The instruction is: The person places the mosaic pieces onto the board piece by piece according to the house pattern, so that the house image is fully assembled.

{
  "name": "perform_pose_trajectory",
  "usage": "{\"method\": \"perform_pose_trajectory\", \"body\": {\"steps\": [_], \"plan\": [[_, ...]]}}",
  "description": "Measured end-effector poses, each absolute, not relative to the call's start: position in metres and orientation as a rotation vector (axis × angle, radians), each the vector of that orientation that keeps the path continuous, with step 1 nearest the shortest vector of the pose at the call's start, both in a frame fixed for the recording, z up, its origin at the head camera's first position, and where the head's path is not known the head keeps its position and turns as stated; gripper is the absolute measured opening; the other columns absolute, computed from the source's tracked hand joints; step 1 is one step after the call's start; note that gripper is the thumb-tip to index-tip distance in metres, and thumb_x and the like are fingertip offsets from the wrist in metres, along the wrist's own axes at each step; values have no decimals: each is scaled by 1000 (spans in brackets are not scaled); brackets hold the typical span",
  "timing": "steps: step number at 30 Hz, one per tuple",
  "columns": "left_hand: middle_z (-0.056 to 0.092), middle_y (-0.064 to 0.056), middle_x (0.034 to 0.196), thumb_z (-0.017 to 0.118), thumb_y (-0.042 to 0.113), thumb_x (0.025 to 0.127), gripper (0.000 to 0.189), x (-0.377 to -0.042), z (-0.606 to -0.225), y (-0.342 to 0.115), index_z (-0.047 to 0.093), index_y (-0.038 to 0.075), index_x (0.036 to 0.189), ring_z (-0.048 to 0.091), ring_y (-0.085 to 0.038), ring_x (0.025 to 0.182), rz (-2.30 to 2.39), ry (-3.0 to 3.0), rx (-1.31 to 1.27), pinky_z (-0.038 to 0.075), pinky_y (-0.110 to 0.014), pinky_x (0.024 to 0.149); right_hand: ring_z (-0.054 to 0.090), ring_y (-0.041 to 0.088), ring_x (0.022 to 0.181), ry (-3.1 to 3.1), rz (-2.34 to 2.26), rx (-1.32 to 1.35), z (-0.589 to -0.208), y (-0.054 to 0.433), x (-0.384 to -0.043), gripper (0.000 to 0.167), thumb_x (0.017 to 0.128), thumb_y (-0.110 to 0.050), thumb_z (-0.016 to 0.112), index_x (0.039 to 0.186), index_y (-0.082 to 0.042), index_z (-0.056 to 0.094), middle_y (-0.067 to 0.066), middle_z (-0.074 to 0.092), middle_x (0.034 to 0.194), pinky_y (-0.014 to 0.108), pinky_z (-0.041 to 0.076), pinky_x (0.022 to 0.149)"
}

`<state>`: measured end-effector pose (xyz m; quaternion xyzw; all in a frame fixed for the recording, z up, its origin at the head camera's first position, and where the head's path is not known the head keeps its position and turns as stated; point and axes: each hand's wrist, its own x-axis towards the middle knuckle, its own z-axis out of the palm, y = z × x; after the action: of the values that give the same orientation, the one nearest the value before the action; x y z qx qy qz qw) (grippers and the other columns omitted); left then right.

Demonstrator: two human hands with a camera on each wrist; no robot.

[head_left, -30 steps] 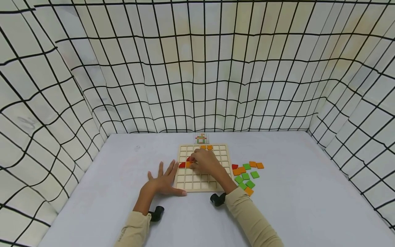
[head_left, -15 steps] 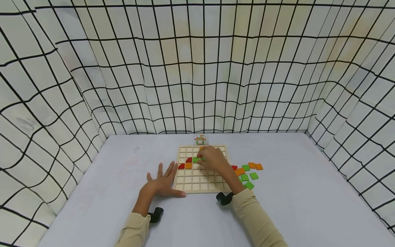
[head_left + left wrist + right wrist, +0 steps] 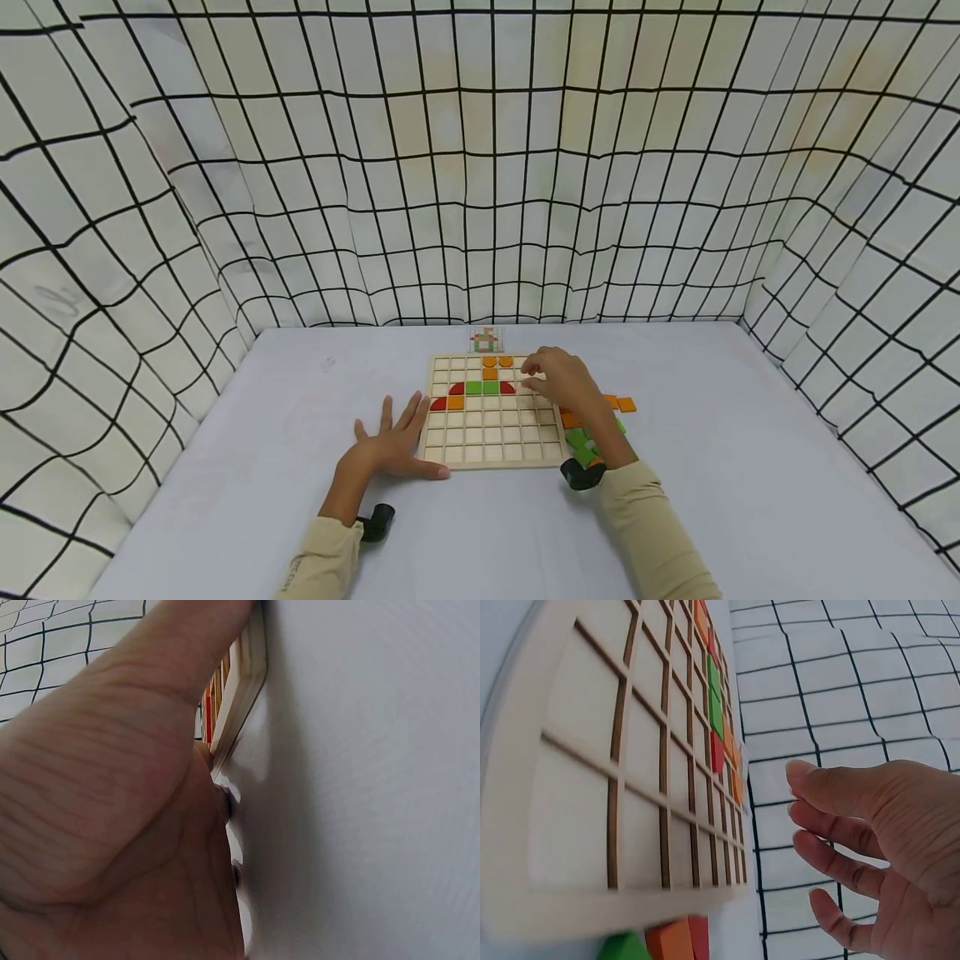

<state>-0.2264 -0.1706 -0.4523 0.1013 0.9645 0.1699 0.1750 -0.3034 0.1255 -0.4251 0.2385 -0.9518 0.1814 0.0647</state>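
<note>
A wooden grid board (image 3: 495, 464) lies on the white table. My left hand (image 3: 390, 446) rests with fingers spread along its left edge, the thumb by the near left corner. Over the board's right side hovers my right hand (image 3: 566, 383), fingers loosely bent and nothing between them in the right wrist view. One row bears two green square tiles (image 3: 482, 387) with a rounded red tile (image 3: 507, 387) to their right and another red tile (image 3: 457, 388) to their left. Below left sit a red tile (image 3: 438, 404) and an orange square (image 3: 455, 402). Orange pieces (image 3: 490, 373) occupy the cells above.
Loose green tiles (image 3: 581, 442) and orange tiles (image 3: 627, 405) lie right of the board, partly hidden under my right forearm. A small printed pattern card (image 3: 486, 338) is behind the board. Black netting (image 3: 495, 225) over white sheets surrounds the table's back and sides.
My right hand has moved right, off the middle of the board, uncovering the green tiles and the red tile at their right. My left hand stays in place.
</note>
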Motion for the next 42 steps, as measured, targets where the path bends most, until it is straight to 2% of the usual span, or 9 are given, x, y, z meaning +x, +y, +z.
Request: {"method": "perform_pose_trajectory", "body": {"steps": [6, 22, 34, 42], "plan": [[-3, -9, 166, 73, 71, 69, 126, -227, -453, -171, 6, 14, 159, -14, -48, 148, 469, 2731, 287, -4, -82, 102, 63, 21, 94, -2968, 622, 636, -425, 150, -299, 17, 89, -20, 72, 103, -9, 73, 3, 68, 98, 39, 54, 82], [-4, -9, 166, 72, 71, 70, 125, -228, -451, -170, 5, 14, 159, -14, -48, 148, 458, 2732, 294, -4, -82, 102, 61, 21, 97, -3135, 768, 570, -443, 206, -293, 11, 89, -19, 72, 97, -12, 73, 2, 70, 99, 44, 52, 90], [-5, -7, 166, 73, 72, 69, 126, -226, -454, -170, 5, 15, 159, -16, -46, 148, 486, 2720, 279, -5, -82, 102, 58, 20, 95, -3103, 678, 673, -448, 214, -290, 14, 83, -19, 78, 93, -10, 75, 1, 69, 94, 43, 52, 86], [-6, -7, 166, 72, 71, 70, 125, -225, -451, -169, 4, 16, 159, -17, -46, 148, 478, 2720, 274, -5, -81, 103, 55, 23, 100, -3114, 587, 667, -447, 215, -292, 15, 82, -22, 80, 93, -13, 75, 1, 68, 99, 49, 51, 86]]}}
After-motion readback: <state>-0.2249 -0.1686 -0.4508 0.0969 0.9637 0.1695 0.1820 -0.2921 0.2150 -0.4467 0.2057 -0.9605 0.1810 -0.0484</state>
